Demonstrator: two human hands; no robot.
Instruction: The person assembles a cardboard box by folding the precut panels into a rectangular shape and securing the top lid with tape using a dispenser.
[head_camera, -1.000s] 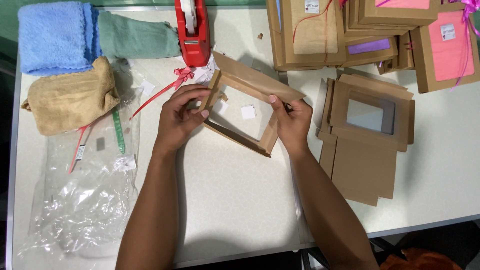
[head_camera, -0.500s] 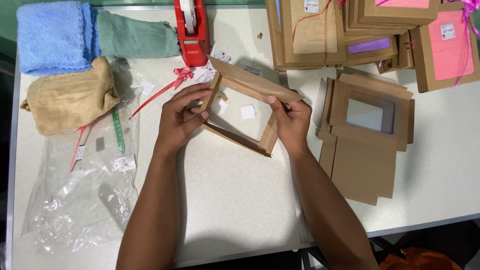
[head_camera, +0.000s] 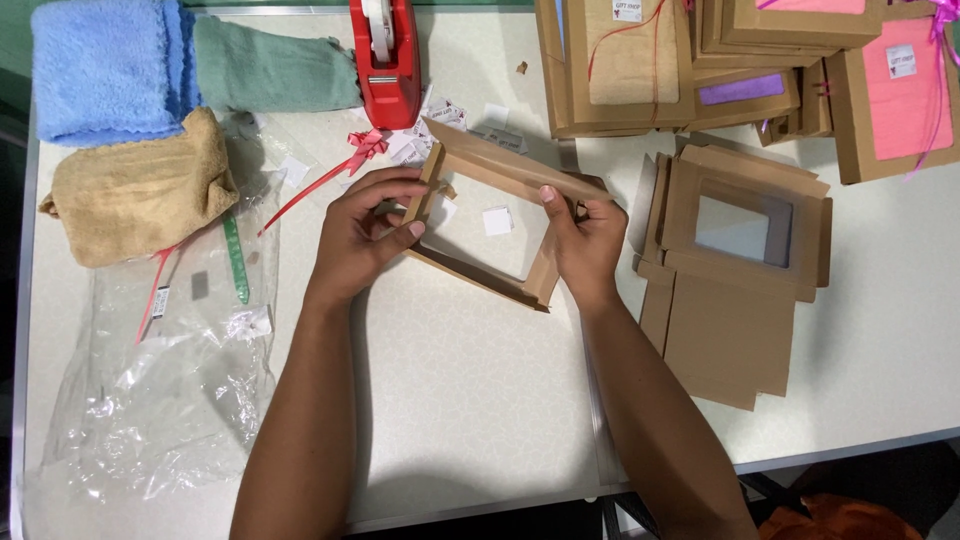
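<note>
A brown cardboard box frame with an open window stands tilted on the pale table, near its middle. My left hand grips the frame's left side, thumb inside the opening. My right hand grips its right side, fingers pressed on the upper right corner. Through the window I see the table and a small white sticker.
Flat brown box blanks lie right of the frame. Packed boxes with pink and purple contents are stacked at the back right. A red tape dispenser, blue, green and tan towels, red ribbon and clear plastic bags lie left.
The frame's far flap has folded down a little between my hands. Both hands keep their hold in nearly the same place.
</note>
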